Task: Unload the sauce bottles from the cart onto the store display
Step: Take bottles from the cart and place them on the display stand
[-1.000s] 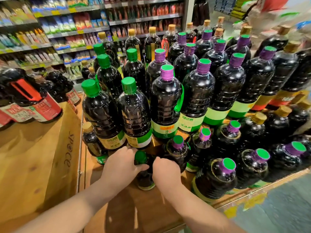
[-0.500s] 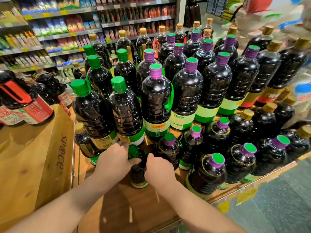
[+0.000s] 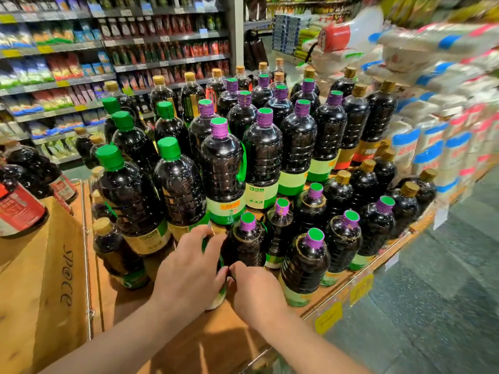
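Both hands are closing round one small dark sauce bottle (image 3: 220, 288) that is standing upright on the wooden display shelf (image 3: 189, 346), at the front of the lower row. The left hand (image 3: 189, 271) is wrapping over its shoulder and cap, fingers curled, hiding most of the smooth plastic body; the right hand (image 3: 256, 290) is gripping its right side, fingers bent against it. Only a pale label edge is showing at the base. Just behind, tall ribbed bottles with green caps (image 3: 178, 182) are standing packed together, and rounder ones with purple-collared caps (image 3: 305, 263) are sitting just to the right.
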`<move>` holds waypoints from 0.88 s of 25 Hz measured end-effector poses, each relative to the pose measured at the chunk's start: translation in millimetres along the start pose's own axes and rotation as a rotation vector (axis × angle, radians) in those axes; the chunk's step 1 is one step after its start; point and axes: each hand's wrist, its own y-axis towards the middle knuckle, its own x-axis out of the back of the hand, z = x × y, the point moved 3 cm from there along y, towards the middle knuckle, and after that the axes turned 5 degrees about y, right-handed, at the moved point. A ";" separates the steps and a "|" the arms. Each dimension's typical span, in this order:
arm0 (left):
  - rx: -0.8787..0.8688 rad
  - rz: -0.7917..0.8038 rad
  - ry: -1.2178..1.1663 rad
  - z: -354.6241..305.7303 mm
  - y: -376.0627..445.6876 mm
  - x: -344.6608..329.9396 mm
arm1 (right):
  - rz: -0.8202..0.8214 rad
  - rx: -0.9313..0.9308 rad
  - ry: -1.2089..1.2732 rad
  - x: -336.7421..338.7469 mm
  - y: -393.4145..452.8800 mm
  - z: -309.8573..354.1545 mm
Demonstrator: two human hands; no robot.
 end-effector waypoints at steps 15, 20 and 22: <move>-1.073 -0.107 -0.487 -91.1 -145.8 82.8 | -0.376 -0.553 -0.216 -8.1 -253.6 48.1; -1.366 -0.051 -0.630 -157.5 -201.6 123.6 | -0.286 -0.820 -0.313 -2.4 -374.5 66.3; -1.466 -0.038 -0.673 -186.0 -220.3 135.9 | -0.254 -0.890 -0.361 0.0 -413.9 72.6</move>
